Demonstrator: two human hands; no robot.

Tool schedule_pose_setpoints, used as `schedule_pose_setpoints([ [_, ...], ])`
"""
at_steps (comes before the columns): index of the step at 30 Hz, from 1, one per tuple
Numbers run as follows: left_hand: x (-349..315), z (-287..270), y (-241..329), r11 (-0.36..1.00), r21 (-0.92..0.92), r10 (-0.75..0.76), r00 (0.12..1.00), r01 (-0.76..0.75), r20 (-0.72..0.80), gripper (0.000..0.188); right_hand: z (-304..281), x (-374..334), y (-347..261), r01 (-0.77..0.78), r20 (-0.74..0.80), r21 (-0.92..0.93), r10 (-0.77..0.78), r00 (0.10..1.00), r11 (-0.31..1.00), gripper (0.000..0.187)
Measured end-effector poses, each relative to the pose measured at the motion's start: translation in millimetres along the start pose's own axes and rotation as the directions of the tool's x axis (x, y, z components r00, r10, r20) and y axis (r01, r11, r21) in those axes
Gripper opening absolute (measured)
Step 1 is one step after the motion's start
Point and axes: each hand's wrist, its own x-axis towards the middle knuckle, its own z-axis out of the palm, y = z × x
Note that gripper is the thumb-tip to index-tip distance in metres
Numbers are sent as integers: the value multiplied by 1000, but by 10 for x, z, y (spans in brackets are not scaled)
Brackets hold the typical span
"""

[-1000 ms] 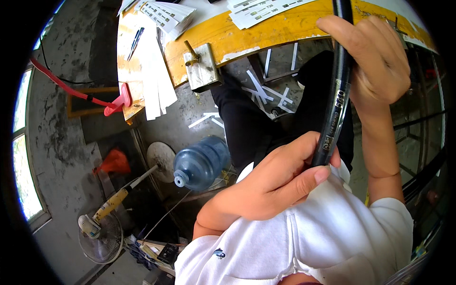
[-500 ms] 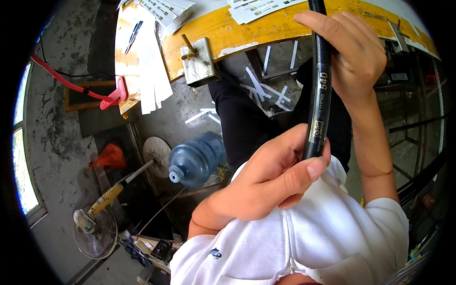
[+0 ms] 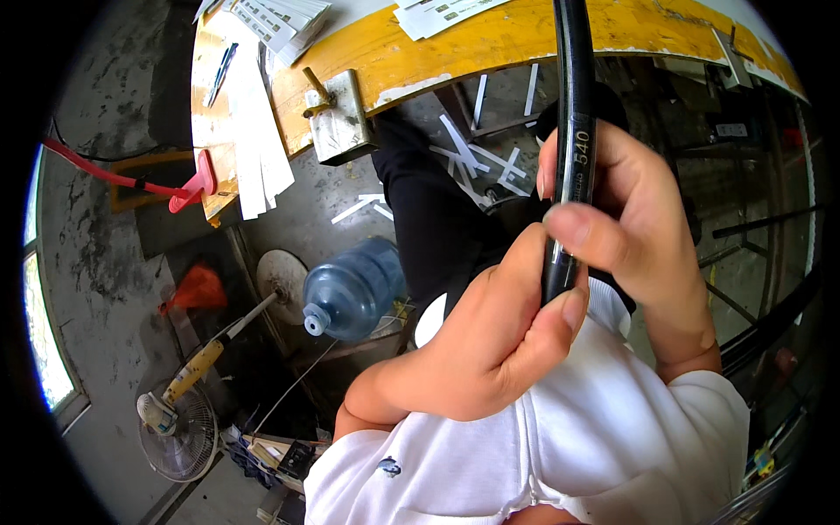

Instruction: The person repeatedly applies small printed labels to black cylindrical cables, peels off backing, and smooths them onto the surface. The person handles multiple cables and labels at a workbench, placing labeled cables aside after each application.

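A glossy black pole, by its look a fishing rod (image 3: 574, 83), stands nearly upright in front of me and runs out past the top of the view. It carries a clear label with light printing, partly covered by my fingers. My left hand (image 3: 490, 337) is closed around the lower end, its thumb along the side. Just above it, my right hand (image 3: 634, 206) grips the rod between thumb and fingers, the thumb pressing over the label's lower part. The two hands almost touch.
A yellow-edged worktable (image 3: 420, 66) holds stacked printed label sheets (image 3: 284, 22), white paper strips (image 3: 256, 131) and a pen (image 3: 223, 74). A metal clamp block (image 3: 337, 118) sits at its edge. Cut strips litter the floor near a blue water jug (image 3: 354, 289) and a fan (image 3: 178, 433).
My right hand has slid down the rod from its upper part to the label, close to my left hand. The left hand still holds the lower end. The view has shifted slightly.
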Motion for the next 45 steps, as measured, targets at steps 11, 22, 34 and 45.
schedule_pose_setpoints([
  [11, 70, -36, -50, 889, 422, 178, 983, -175, 33, 26, 68, -46, 35, 117, -85, 42, -113, 990, 992, 53],
  [22, 66, 133, -95, 982, -186, 56, 986, -27, 158, 44, -334, 66, -215, 476, -294, -133, -493, 819, 869, 33],
  [34, 73, 364, -256, 965, -261, 95, 962, -26, 256, 52, -348, -252, -235, 617, -390, -134, -614, 686, 776, 37],
  [45, 601, 696, -382, 830, 506, 35, 927, -234, 373, 33, -1304, -864, 116, 631, -664, -222, -589, 460, 744, 30],
])
